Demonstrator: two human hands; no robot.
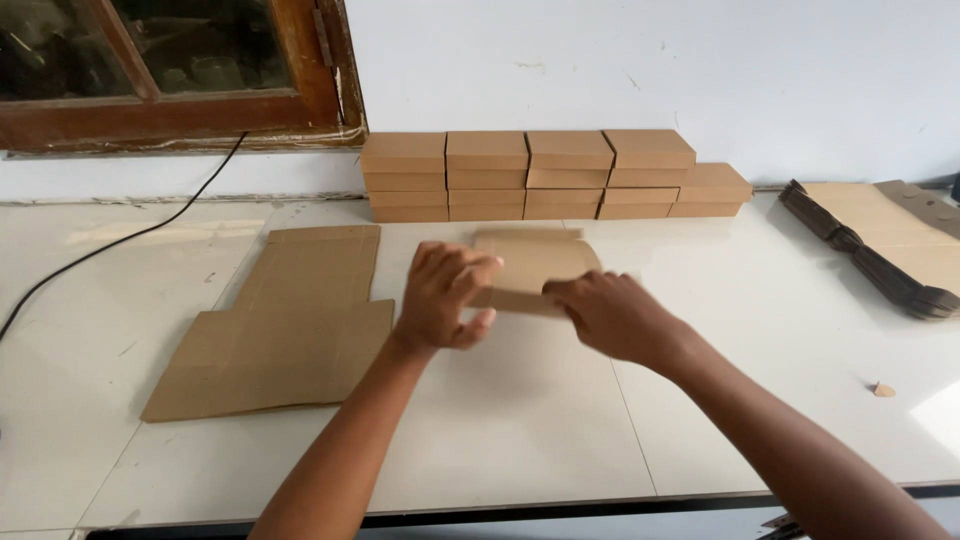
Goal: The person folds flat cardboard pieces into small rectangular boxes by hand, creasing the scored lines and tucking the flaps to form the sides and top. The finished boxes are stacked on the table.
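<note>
Together, the left hand (446, 297) and right hand (610, 315) grasp a half-folded cardboard box (530, 270), fingers curled around its edges; a flat blank (280, 325) lies at nine o'clock.

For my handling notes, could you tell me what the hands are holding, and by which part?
Both the left hand and right hand grip one partly folded brown cardboard box piece along its near edge, one hand towards each end.

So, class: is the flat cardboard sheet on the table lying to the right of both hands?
No, the flat cardboard sheet lies left of the left hand and the right hand.
</note>
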